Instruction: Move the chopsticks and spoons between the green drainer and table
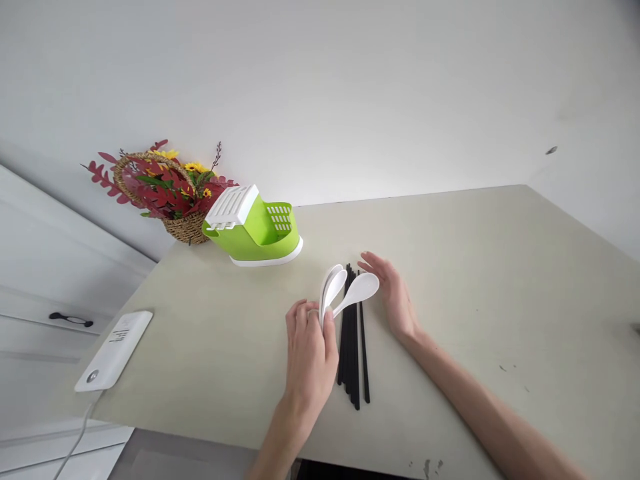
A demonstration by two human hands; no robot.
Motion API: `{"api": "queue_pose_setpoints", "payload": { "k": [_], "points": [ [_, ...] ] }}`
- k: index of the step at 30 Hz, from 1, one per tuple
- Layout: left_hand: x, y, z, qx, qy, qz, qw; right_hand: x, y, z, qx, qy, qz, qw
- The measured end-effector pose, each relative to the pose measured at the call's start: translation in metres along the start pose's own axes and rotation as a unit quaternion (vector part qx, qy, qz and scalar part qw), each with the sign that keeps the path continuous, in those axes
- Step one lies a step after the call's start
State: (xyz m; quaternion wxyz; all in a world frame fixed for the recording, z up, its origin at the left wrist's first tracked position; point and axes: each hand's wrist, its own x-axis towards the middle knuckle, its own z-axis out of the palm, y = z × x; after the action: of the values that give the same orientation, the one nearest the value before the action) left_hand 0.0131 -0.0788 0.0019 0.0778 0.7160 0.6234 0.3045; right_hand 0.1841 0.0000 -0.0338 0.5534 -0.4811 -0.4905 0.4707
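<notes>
White spoons (362,288), several or about three, are gripped by their handles in my left hand (311,347), bowls pointing away from me. One spoon fans out to the right of the others. Below and beside them, a bundle of black chopsticks (353,347) lies on the table, with one stick slightly apart on the right. My right hand (393,293) is just right of the chopsticks and the fanned-out spoon, its fingers stretched out and holding nothing. Whether it touches that spoon's bowl I cannot tell.
A green and white utensil holder (260,233) stands at the back left of the table (450,253). Behind it is a wicker basket (187,229) of artificial flowers. A white corded device (115,350) lies at the left edge. A wall runs along the back.
</notes>
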Motion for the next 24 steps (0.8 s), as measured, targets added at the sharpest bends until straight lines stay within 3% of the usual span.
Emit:
{"api": "queue_pose_setpoints", "payload": {
  "k": [4,7,10,14,17,24],
  "points": [
    [0.016,0.023,0.008,0.013,-0.005,0.019,1.000,0.000,-0.007,-0.003,0.031,-0.021,-0.040,0.998],
    [0.021,0.041,0.012,0.039,-0.019,0.058,0.997,0.000,-0.011,-0.004,0.017,0.004,-0.020,1.000],
    [0.022,0.059,0.016,0.063,-0.054,0.087,0.993,0.003,-0.013,-0.008,0.067,0.059,0.004,0.996],
    [0.023,0.080,0.019,0.067,-0.181,0.034,0.981,0.009,-0.015,-0.017,0.104,0.145,0.017,0.984],
    [0.026,0.090,0.019,0.081,-0.259,-0.023,0.962,0.013,-0.015,-0.024,0.090,0.151,0.042,0.983],
    [0.030,0.102,0.017,0.143,-0.309,-0.036,0.940,0.021,-0.004,-0.031,-0.080,0.120,0.045,0.988]
  ]
}}
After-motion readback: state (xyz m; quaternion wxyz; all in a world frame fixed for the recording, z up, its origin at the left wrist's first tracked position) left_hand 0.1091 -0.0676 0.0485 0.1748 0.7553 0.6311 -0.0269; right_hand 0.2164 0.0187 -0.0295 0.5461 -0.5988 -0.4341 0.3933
